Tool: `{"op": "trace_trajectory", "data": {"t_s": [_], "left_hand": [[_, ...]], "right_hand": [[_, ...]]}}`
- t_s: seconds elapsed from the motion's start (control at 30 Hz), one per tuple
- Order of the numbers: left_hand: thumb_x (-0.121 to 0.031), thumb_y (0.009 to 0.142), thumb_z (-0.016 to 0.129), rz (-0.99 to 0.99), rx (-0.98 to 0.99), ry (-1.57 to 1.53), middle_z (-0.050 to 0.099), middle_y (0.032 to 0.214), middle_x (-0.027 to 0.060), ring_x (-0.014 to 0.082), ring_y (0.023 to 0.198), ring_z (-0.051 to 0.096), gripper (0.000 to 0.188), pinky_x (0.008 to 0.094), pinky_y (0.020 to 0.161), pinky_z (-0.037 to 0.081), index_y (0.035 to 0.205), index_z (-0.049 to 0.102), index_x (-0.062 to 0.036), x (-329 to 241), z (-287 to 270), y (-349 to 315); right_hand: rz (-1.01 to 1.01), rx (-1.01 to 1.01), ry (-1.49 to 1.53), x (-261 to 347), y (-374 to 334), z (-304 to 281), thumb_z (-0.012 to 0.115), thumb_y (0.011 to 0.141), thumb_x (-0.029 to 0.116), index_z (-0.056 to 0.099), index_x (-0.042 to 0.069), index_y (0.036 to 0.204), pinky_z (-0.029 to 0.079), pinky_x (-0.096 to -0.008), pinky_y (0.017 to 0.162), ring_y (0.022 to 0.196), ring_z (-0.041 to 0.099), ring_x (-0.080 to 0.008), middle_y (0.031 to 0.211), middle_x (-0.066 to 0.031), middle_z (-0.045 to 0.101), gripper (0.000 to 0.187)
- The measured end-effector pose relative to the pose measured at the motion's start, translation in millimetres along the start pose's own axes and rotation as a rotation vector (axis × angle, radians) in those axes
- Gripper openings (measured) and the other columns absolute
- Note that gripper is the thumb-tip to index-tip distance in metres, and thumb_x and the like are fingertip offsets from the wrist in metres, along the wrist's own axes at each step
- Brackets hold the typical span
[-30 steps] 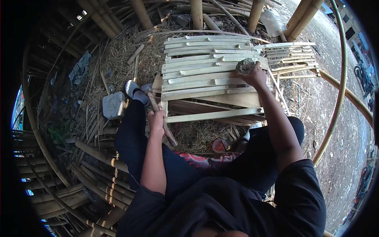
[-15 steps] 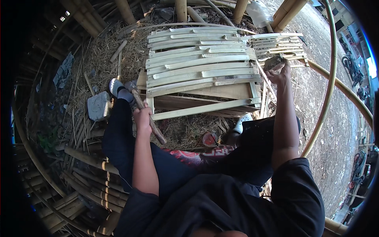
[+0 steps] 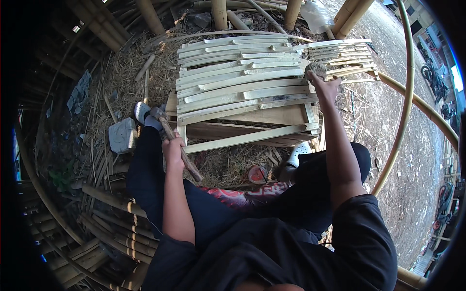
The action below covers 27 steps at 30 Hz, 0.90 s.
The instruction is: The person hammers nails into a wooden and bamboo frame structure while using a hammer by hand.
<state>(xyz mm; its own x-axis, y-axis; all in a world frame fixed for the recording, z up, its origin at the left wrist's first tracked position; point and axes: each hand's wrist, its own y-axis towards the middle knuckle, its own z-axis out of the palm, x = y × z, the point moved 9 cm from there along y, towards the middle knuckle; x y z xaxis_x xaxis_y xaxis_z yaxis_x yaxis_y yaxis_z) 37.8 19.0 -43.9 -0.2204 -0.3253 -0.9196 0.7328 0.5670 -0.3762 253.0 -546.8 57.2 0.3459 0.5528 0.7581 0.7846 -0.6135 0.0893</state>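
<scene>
A panel of pale split-bamboo slats (image 3: 242, 89) lies in front of me on a wooden box-like support (image 3: 272, 114). One slat (image 3: 247, 137) crosses nearest to me, with a gap between it and the others. My left hand (image 3: 174, 151) is closed round the wooden handle of a hammer (image 3: 167, 127), its head pointing away from me beside my left foot. My right hand (image 3: 327, 88) grips a rough grey-brown lump (image 3: 316, 69), like a stone, at the panel's right edge. Whether the lump touches the slats I cannot tell.
A smaller slatted panel (image 3: 347, 56) lies beyond my right hand. A pale block (image 3: 123, 136) sits by my left foot, and a red round container (image 3: 257, 174) between my legs. Bamboo poles (image 3: 219, 14) stand behind; a curved pole (image 3: 405, 102) arches at the right.
My right hand has moved left and slightly nearer, bringing the stone-like lump from above the smaller panel to the larger panel's right edge. My left hand holds the hammer almost in place.
</scene>
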Motion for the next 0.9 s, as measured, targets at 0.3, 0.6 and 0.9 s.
{"op": "trace_trajectory", "data": {"t_s": [0.3,0.6,0.9], "left_hand": [[0.004,0.066,0.055,-0.046,0.044,-0.009,0.056,0.089,0.0005,0.0166,0.078,0.057,0.025,0.0308,0.073,0.047,0.090,0.061,-0.0005,7.9,0.8,4.0],[0.000,0.064,0.059,-0.057,0.069,-0.015,0.058,0.088,0.0002,0.0132,0.082,0.056,0.029,0.0249,0.073,0.041,0.092,0.067,0.0039,14.6,-13.6,23.1],[-0.002,0.065,0.058,-0.087,0.063,-0.015,0.067,0.098,0.0088,0.0188,0.089,0.063,0.026,0.0303,0.079,0.049,0.087,0.068,0.0081,15.9,-13.9,29.4]], "right_hand": [[-0.551,0.097,-0.279,63.6,-49.9,83.5,0.085,0.064,0.065,0.034,-0.001,0.143,0.035,-0.0494,0.110,0.130,0.049,-0.0378,0.125,-0.0212,0.065,0.115],[-0.117,0.127,-0.273,36.5,-22.9,31.3,0.053,0.096,0.055,0.053,-0.012,0.128,0.044,-0.0508,0.104,0.122,0.058,-0.0437,0.123,-0.0304,0.064,0.074],[-0.054,0.496,-0.625,-49.2,-35.0,29.2,0.060,0.086,0.065,0.038,-0.023,0.137,0.047,-0.0436,0.106,0.123,0.061,-0.0426,0.128,-0.0376,0.059,0.104]]}}
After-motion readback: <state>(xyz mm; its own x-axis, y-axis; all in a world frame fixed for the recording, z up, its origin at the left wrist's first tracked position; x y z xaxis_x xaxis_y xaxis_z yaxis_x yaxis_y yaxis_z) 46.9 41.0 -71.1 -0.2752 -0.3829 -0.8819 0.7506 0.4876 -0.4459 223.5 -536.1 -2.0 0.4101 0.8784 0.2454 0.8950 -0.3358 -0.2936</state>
